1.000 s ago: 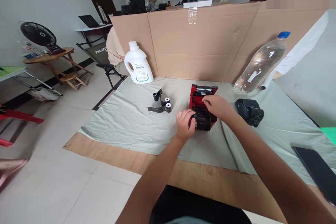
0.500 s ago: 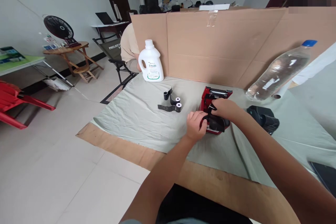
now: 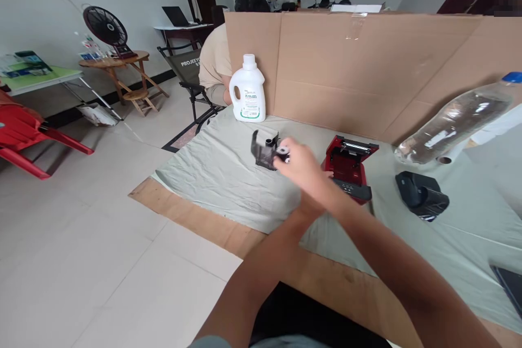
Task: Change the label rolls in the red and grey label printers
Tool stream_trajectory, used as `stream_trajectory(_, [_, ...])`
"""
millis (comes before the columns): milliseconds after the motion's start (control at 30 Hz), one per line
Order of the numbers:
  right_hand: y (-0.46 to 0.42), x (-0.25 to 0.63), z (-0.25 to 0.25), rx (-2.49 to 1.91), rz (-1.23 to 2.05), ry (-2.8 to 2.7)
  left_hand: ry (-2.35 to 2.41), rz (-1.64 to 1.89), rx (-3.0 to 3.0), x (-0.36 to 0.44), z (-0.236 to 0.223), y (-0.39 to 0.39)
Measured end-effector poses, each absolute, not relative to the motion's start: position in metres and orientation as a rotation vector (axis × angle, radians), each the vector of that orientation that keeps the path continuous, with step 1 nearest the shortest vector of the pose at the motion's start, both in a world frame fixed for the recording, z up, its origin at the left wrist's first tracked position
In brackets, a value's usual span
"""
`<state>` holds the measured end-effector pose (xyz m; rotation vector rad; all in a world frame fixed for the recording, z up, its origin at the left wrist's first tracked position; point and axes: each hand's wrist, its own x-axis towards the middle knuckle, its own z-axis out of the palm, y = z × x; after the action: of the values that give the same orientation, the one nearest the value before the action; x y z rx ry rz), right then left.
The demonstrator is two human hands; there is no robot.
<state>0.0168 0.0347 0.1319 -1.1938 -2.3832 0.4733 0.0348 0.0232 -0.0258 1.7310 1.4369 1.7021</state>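
My right hand [image 3: 300, 166] reaches across to the left, slightly blurred. Its fingers close on a small roll of black paper [image 3: 283, 150] with a pale core. A dark strip [image 3: 261, 155] trails left near it; overlap hides which roll it belongs to. Just behind lie other small black rolls [image 3: 269, 142] on the cloth. My left hand [image 3: 313, 202] is mostly hidden behind my right forearm, a few fingertips showing at the left side of a small red printer [image 3: 346, 166]. The printer's lid stands raised, and its red inner compartment shows.
A black device [image 3: 422, 196] sits right of the printer, with a large clear bottle [image 3: 457, 119] leaning behind it. A white jug [image 3: 248, 92] stands at the back left. Cardboard [image 3: 326, 76] walls off the back. A seated person [image 3: 215, 65] is beyond it.
My right hand has come out of the printer and moved left to the rolls, carrying a black roll. The printer's compartment is now uncovered. The view has shifted slightly left.
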Motion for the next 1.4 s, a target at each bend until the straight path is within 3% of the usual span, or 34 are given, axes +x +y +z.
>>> stream_trajectory(167, [0.027,-0.038,0.065,-1.43,0.501,-2.66,1.423,1.673,1.856,0.029,-0.017,0.016])
stream_trajectory(300, [0.025,-0.037,0.044,-1.501,0.546,-2.674,1.476,1.682,1.852,0.03,-0.017,0.018])
stream_trajectory(533, [0.079,0.0,0.076,-1.674,0.406,-2.726,1.392,1.687,1.811,0.032,-0.03,0.029])
stream_trajectory(667, [0.111,0.003,0.081,-1.864,0.491,-2.787,1.404,1.675,1.813,0.032,-0.035,0.035])
stream_trajectory(900, [0.103,0.007,0.08,-1.66,0.497,-2.553,1.54,1.639,1.857,0.033,-0.039,0.037])
stream_trajectory(967, [0.1,0.025,0.09,-1.429,0.639,-2.324,1.614,1.636,1.862,0.034,-0.037,0.036])
stream_trajectory(1133, [0.092,0.113,0.132,-0.932,1.353,-1.7,1.57,1.773,1.874,0.036,-0.033,0.033])
stream_trajectory(1233, [0.091,0.176,0.153,-0.908,1.542,-1.732,1.576,1.805,1.895,0.037,-0.035,0.033])
stream_trajectory(1333, [0.103,0.214,0.152,-1.091,1.389,-2.202,1.591,1.849,1.93,0.039,-0.036,0.032])
stream_trajectory(1400, [0.118,0.222,0.136,-1.251,1.058,-2.552,1.573,1.876,1.999,0.042,-0.034,0.029])
